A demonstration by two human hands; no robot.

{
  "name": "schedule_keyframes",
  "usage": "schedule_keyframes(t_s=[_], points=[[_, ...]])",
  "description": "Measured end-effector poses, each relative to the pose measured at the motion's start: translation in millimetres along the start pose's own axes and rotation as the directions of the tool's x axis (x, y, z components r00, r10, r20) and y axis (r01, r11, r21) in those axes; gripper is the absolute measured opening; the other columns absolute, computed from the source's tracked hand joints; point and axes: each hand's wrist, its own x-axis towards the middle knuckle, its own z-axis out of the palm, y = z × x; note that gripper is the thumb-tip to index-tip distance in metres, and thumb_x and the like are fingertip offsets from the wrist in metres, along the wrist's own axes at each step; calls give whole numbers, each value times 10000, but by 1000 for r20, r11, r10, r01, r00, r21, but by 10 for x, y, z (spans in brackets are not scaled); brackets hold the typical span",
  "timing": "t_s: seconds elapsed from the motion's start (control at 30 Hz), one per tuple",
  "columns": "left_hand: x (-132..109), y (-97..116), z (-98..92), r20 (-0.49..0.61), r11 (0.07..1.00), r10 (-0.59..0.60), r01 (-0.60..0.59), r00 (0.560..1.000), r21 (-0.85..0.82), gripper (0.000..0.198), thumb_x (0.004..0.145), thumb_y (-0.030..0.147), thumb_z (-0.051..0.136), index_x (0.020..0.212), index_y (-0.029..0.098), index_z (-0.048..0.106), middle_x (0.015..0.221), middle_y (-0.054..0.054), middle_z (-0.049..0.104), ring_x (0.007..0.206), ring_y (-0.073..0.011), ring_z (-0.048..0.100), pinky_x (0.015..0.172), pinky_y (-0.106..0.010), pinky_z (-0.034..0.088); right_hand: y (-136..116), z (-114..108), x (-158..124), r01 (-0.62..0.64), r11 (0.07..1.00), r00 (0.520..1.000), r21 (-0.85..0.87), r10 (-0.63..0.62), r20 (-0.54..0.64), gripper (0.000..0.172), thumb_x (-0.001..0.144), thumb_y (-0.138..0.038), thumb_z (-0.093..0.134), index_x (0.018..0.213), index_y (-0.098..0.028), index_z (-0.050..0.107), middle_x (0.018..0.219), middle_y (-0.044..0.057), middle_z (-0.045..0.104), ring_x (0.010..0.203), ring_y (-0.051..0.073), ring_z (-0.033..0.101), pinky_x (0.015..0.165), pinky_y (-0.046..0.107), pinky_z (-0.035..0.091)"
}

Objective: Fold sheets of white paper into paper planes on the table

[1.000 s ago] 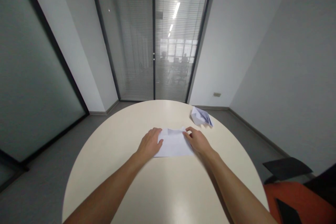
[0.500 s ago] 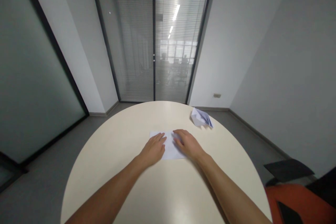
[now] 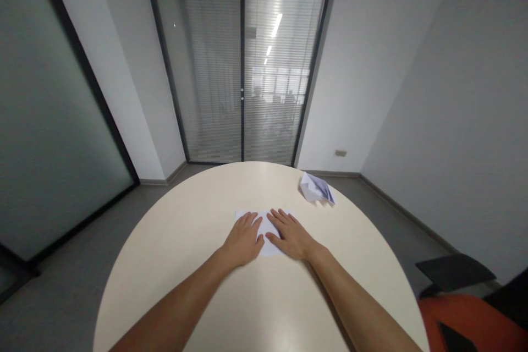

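A white sheet of paper (image 3: 269, 231) lies flat on the round cream table (image 3: 193, 203), its sides largely covered by my hands. My left hand (image 3: 244, 239) rests flat over the paper's left part, fingers stretched forward and thumb out toward the middle. Over the right part lies my right hand (image 3: 290, 235), palm down with its fingers spread. Both thumbs point at each other across a narrow strip of bare paper. Neither hand grips anything.
A crumpled, folded piece of white paper (image 3: 317, 188) stands near the table's far right edge. An orange-red chair (image 3: 466, 319) with a black armrest (image 3: 456, 272) is at the lower right. Beyond the table is a glass partition with blinds (image 3: 272, 110).
My right hand has come down flat onto the paper with its fingers spread; before, they were more curled. My left hand has stayed on the paper, its thumb now farther out. The view has tilted slightly.
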Motion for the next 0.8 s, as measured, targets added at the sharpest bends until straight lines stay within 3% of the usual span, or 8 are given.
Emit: schedule_keyframes(t_s=[0.13,0.33,0.53,0.67,0.73,0.8], points=[[34,22,52,-47,999,-42,42,998,-2,487,942,306,410,1386,134,509,1504,-154,460,1429,-287,368,1194,-448,272,-32,-21,-13,1,1000,1000,-4,-1,-6,718,965,-624,365,1553,-216,313,1622,102,243,1506,312,178,1205,527,137],[18,2,116,37,997,-82,82,996,-2,649,978,440,348,1519,84,317,1614,-180,234,1504,-319,184,1205,-487,223,-51,-13,-8,-20,1000,1000,-19,20,-5,726,973,-614,344,1555,-181,309,1622,105,241,1508,325,159,1206,511,151],[5,-6,113,20,998,-59,59,998,-8,627,971,451,359,1523,154,344,1621,-112,250,1507,-310,182,1214,-489,200,5,24,23,-120,992,992,-28,119,-46,690,995,-547,327,1548,-135,313,1617,131,243,1505,316,180,1200,514,163],[-1,-4,89,29,999,-44,44,999,-4,628,966,453,366,1530,179,335,1616,-91,269,1508,-306,182,1220,-515,166,1,3,43,-178,981,979,-74,169,-114,632,988,-477,379,1513,-126,381,1575,167,339,1480,314,262,1195,531,169],[-1,-2,71,29,1000,-28,28,999,3,630,967,449,367,1531,173,330,1619,-96,261,1513,-302,161,1224,-526,136,-25,-11,45,-153,984,979,-89,139,-149,591,987,-421,391,1495,-119,410,1558,174,372,1473,306,283,1204,516,157],[3,2,51,38,1000,6,-6,999,3,636,971,439,361,1540,159,307,1627,-98,237,1519,-288,138,1230,-511,121,-53,-17,38,-51,997,991,-60,43,-128,587,994,-395,376,1510,-116,383,1570,161,356,1478,283,276,1210,483,175]])
